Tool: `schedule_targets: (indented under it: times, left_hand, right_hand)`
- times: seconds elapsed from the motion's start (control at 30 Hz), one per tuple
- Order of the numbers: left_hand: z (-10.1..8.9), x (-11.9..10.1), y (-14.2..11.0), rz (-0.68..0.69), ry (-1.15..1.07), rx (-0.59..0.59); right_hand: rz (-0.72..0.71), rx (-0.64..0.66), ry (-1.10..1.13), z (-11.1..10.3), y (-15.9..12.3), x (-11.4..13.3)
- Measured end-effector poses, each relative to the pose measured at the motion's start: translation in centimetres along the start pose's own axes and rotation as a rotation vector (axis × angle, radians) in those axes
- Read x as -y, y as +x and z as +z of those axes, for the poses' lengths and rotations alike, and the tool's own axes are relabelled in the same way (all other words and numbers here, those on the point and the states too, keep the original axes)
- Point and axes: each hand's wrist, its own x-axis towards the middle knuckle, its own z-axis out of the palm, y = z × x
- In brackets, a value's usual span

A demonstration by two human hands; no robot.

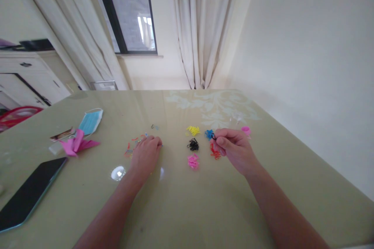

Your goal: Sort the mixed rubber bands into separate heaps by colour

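My left hand [146, 154] lies palm down on the table with its fingers loosely bent, over a scatter of mixed-colour small rubber bands [127, 151]; its fingertips are partly hidden. A small black rubber band [214, 137] is pinched between the thumb and fingers of my right hand [233, 148]. That hand hovers beside a blue pile of bands [209, 134] and a red pile [215, 152], partly covering both. Between my hands sit a yellow pile [193, 130], a black pile [193, 144] and a pink pile [193, 161].
A tablet [32, 192], a pink folded-paper crane [78, 144] and a blue face mask [91, 121] lie on the left. Two loose bands [154, 127] rest beyond my left hand. A pink object [246, 130] is past my right hand. A wall [315, 66] borders the table's right side.
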Motion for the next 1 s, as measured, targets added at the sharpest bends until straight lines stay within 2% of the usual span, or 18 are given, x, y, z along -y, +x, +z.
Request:
schedule_targets:
  times: [0.13, 0.23, 0.37, 0.47, 0.67, 1.0]
  left_hand:
    - [-0.1, -0.3, 0.0, -0.01, 0.016, -0.029]
    - [-0.5, -0.7, 0.0, -0.027, 0.013, -0.063]
    - [-0.9, -0.9, 0.1, -0.073, -0.018, -0.078]
    - [-0.8, -0.8, 0.2, -0.086, -0.054, -0.093]
    - [-0.5, -0.6, 0.2, -0.07, -0.119, -0.129]
    - [-1.3, -1.0, 0.0, -0.12, -0.126, -0.134]
  right_hand:
    - [-0.02, -0.059, -0.164, -0.1, 0.6, -0.5]
    - [-0.072, -0.069, -0.454, 0.2, 1.0, -1.4]
    - [-0.171, -0.007, -0.859, 0.7, 1.1, -3.6]
    - [-0.176, 0.064, -1.028, 0.8, 1.2, -5.1]
    - [-0.177, 0.097, -1.126, 0.5, 1.5, -6.3]
    - [-0.173, 0.033, -1.082, 0.0, 1.4, -5.2]
